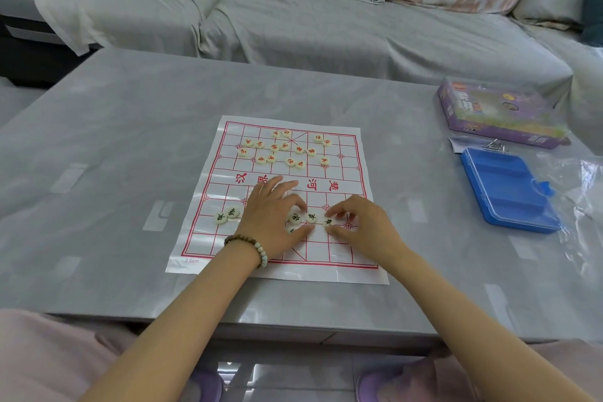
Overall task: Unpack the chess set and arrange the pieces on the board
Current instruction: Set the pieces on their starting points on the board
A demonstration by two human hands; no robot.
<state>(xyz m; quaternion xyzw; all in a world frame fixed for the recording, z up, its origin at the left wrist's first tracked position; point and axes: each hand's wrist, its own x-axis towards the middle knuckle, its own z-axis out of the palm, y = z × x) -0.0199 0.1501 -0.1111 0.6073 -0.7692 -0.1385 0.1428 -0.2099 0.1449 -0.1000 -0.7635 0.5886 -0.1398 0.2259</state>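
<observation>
- Grey table point(98, 173) fills the middle of the view, with a sofa point(293, 26) under grey covers along its far side; the sofa is cut off at the top and at both sides.
- Left hand point(274, 222) lies on the near half of the board point(208, 192) and hides some pieces. Its forefinger and thumb curve either side of one, and the other fingers stretch out flat. I cannot tell whether it truly grips.
- Right hand point(362, 225), just right of it, pinches one of the black pieces point(311, 217) between thumb and forefinger.
- Three black pieces show in the gap between the hands — two more sit together near the board's left edge.
- Red pieces point(284, 148) lie scattered across the far half, off the crossings; their characters are too small to read.
- Bead bracelet point(254, 246) circles the left wrist.
- Blue case point(507, 189) lies flat to the right of the board, long troughs showing. Whether a clear lid covers it is hard to tell.
- Purple box point(499, 111) sits beyond the case, its print blurred.
- Clear plastic bag point(587, 192) runs off the right edge.
- Open tabletop spreads left of the board and beyond it — the board's near edge lies well in from the table's near edge.
</observation>
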